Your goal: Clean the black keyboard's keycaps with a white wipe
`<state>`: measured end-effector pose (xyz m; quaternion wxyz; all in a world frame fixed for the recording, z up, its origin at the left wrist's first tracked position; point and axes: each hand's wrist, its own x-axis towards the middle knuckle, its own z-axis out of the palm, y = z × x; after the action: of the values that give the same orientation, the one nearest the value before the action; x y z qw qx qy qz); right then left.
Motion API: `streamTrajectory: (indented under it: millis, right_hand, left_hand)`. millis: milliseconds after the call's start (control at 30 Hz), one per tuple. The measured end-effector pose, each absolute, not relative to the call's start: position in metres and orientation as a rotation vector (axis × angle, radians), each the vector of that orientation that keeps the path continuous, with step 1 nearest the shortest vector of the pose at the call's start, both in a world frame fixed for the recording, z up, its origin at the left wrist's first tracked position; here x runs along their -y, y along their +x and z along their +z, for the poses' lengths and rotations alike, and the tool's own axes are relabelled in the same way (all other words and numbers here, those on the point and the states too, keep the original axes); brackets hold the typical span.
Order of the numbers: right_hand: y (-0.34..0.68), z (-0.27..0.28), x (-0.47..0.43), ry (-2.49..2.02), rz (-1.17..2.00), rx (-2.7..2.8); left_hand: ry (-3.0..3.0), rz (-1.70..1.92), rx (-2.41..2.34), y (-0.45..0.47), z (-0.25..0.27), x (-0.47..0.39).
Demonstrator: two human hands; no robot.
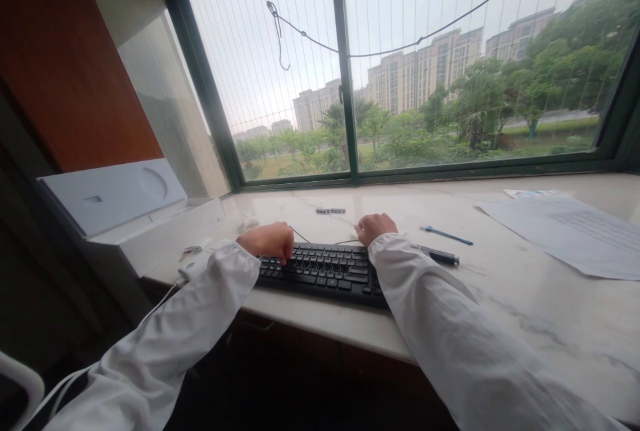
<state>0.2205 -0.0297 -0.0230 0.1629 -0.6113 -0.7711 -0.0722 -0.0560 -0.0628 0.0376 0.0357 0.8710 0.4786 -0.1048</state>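
A black keyboard point(325, 268) lies along the front of the marble-patterned counter. Over its left end is my left hand point(267, 242), closed, with fingertips pinched down at the keys; anything between them is hidden. My right hand point(376, 228) is curled closed at the keyboard's far right corner, its fingers turned away so that what they hold, if anything, does not show. In the keyboard's middle rows some spots look like bare sockets without caps. A small dark strip with pale spots point(331, 210) lies beyond the keyboard, between my hands.
Right of my right hand lie a thin blue stick-like tool point(447, 236) and a black pen-shaped tool point(441, 256). Printed paper point(575, 231) covers the far right. An open white box point(155, 234) and a white cable point(163, 301) are at left. Windows point(345, 174) close off the back.
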Motion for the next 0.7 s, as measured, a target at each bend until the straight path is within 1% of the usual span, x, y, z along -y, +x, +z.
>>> streamTrajectory:
  millis: [333, 700]
  right_hand:
    - [0.221, -0.024, 0.029, -1.751, -0.208, 2.205]
    - [0.221, -0.025, 0.027, -1.742, -0.191, 2.194]
  left_hand:
    - [2.706, -0.43, -1.496, -0.04, 0.044, 0.073]
    - [2.622, -0.221, -1.471, -0.061, 0.028, 0.068]
